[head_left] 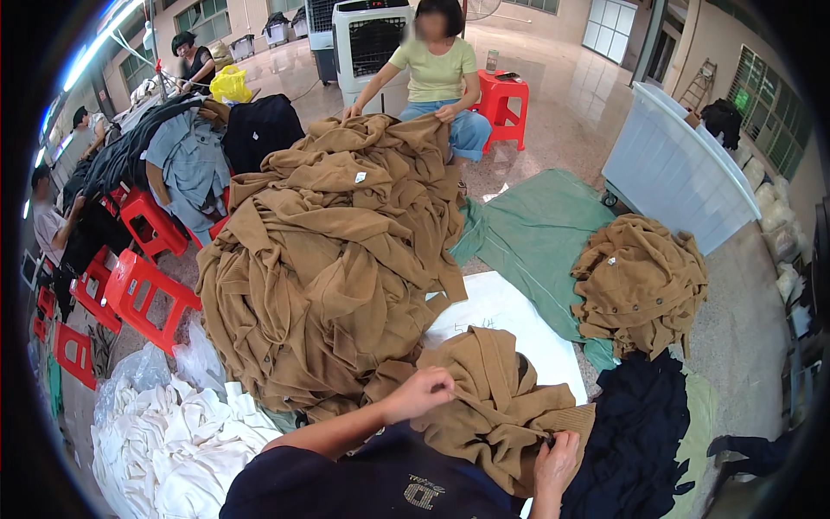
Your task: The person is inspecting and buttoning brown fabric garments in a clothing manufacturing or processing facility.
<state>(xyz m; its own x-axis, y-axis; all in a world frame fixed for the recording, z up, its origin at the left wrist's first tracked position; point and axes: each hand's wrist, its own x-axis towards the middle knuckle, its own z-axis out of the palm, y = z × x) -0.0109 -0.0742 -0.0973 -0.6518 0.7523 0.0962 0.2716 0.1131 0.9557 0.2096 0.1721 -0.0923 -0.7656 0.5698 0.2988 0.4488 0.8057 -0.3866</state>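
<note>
A brown knit garment (484, 406) lies bunched in front of me, its ribbed edge toward the right. My right hand (558, 463) is closed on that edge, and a small dark thing that I cannot make out shows at its fingertips. Above the garment's left part, my left hand (421, 394) is closed in a pinch; whatever it may hold is too small to see. Just beyond rises a large heap of brown knit garments (303, 268). A white sheet (493, 303) with handwriting lies partly under the garment.
Across the heap, a seated person (437, 78) handles brown knitwear. White garments (173, 441) lie at the left, dark ones (631, 432) at the right. Buttoned brown cardigans (640, 281) lie beside green sheeting (540, 225), near a wheeled bin (679, 164). Red stools (147, 294) stand left.
</note>
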